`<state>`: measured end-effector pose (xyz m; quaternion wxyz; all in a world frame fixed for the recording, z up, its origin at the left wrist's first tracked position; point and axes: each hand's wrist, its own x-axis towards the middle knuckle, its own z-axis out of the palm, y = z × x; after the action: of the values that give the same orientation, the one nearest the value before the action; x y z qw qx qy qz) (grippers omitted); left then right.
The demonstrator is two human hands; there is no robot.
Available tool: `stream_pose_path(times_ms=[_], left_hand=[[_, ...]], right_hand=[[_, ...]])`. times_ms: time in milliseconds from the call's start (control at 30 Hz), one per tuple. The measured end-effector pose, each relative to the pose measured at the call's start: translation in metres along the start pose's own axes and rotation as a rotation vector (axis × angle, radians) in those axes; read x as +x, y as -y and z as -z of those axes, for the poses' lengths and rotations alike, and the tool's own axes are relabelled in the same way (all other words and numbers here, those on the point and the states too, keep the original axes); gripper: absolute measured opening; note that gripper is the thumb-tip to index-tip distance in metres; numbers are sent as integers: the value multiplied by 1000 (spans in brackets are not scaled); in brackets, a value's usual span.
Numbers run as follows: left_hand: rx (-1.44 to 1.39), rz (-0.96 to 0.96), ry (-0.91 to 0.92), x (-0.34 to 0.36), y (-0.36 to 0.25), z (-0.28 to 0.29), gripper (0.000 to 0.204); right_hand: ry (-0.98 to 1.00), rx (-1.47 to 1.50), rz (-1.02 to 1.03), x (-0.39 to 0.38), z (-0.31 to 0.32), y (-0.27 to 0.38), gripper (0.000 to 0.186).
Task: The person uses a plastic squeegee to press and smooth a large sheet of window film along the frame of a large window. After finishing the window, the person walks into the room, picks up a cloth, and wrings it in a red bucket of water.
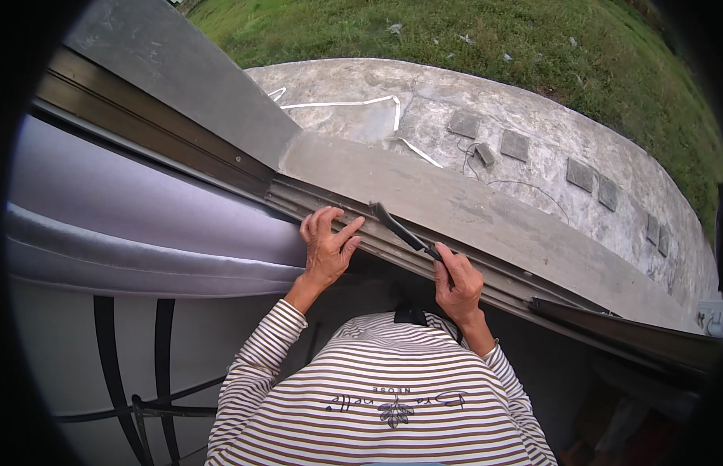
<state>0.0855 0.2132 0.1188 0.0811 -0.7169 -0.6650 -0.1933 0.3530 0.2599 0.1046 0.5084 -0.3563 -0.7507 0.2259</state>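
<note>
My right hand (457,283) is closed round the handle of a black narrow tool (398,227), which slants up to the left over the metal window track (493,281). Its far end, near 'the inner grooves', looks like a small brush head, though it is too small to be sure. My left hand (325,245) rests its fingertips on the track just left of the tool, fingers apart and curved, with nothing visibly held. The track runs diagonally beside a concrete sill (455,206).
A pale lilac curtain (144,202) hangs on the left, above black metal bars (165,349). A grey wall slab (175,62) rises at upper left. Outside lie a concrete pad (532,116) with square slabs (514,144), white strip (338,102) and wires, then grass (470,31).
</note>
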Motion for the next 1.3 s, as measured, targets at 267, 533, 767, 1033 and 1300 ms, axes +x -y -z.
stream_pose_path(times_ms=[267,533,767,1033,1300], left_hand=[[52,64,-40,3,20,4,26],[115,188,-85,0,45,7,27],[41,166,-128,2,31,10,33],[92,104,4,6,16,8,38],[86,321,-102,-10,52,2,38]], right_hand=[[15,0,-17,-1,0,0,38],[4,-3,2,0,0,-1,36],[12,7,-17,-1,0,-1,37],[6,12,-10,1,-1,1,38],[6,6,-13,-3,-1,-3,39]])
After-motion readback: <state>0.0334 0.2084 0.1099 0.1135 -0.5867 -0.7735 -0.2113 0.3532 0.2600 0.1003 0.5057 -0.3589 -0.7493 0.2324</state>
